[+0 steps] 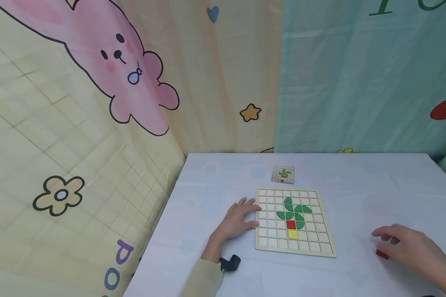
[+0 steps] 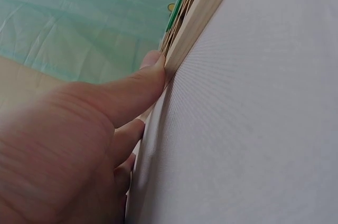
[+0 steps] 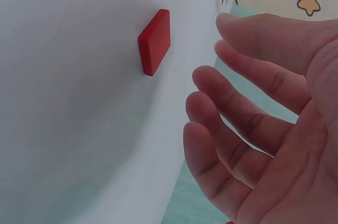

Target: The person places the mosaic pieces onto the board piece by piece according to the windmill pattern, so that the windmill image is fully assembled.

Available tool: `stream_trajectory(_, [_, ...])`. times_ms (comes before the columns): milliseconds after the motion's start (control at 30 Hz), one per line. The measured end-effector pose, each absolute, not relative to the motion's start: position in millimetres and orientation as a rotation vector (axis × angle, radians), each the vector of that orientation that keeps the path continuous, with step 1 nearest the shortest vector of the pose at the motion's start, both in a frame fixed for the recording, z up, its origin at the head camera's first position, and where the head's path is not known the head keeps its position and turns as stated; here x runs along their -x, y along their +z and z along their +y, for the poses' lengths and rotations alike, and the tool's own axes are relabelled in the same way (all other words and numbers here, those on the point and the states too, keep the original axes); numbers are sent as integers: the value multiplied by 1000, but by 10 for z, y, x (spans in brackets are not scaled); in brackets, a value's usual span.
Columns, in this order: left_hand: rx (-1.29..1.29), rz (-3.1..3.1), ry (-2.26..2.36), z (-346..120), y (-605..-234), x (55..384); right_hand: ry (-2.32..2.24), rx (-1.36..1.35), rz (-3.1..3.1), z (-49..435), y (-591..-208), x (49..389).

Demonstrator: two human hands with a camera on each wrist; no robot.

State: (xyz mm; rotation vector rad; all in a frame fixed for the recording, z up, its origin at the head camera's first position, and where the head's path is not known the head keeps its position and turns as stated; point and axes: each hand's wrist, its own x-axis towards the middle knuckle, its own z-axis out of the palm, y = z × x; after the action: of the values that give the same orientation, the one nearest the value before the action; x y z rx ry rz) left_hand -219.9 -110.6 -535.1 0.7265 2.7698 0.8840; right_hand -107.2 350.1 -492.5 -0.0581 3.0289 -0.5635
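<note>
A wooden grid board (image 1: 269, 244) lies on the table with green quarter-round tiles (image 1: 299, 218), a red square tile (image 1: 290, 225) and a yellow square tile (image 1: 292, 234) set in its cells. At the board's left edge rests my left hand (image 1: 236, 220), fingers spread. In the left wrist view its thumb (image 2: 132, 89) touches the board's side (image 2: 203, 10). My right hand (image 1: 409, 245) hovers over a loose red square tile (image 1: 382, 254) right of the board. The right wrist view shows its fingers (image 3: 232, 134) loosely bent, apart from that red tile (image 3: 156, 43), with nothing between them.
Behind the board lies a small pattern card (image 1: 283, 174) showing a similar green, red and yellow figure. A pale cloth (image 1: 208, 181) covers the table. Printed curtains (image 1: 226, 74) hang along the back and left sides.
</note>
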Motion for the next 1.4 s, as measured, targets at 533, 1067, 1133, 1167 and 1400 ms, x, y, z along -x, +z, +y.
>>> stream_trajectory(533, [-774, 2749, 922, -1150, -5316, 2176, -592, 2, 2889, 3634, -5157, 1018])
stream_trajectory(1067, [-766, 2753, 920, -1134, -5341, 2185, -652, -46, 2862, 3660, -5185, 1043])
stream_trajectory(1133, [-762, 2754, 914, -1132, -5345, 2185, -667, -54, 2859, 3667, -5194, 1053])
stream_trajectory(1167, [-760, 2754, 911, -1131, -5348, 2184, -678, -60, 2854, 3669, -5201, 1058])
stream_trajectory(1400, [-764, 2753, 908, -1130, -5345, 2173, -715, -91, 2856, 3648, -5229, 1045])
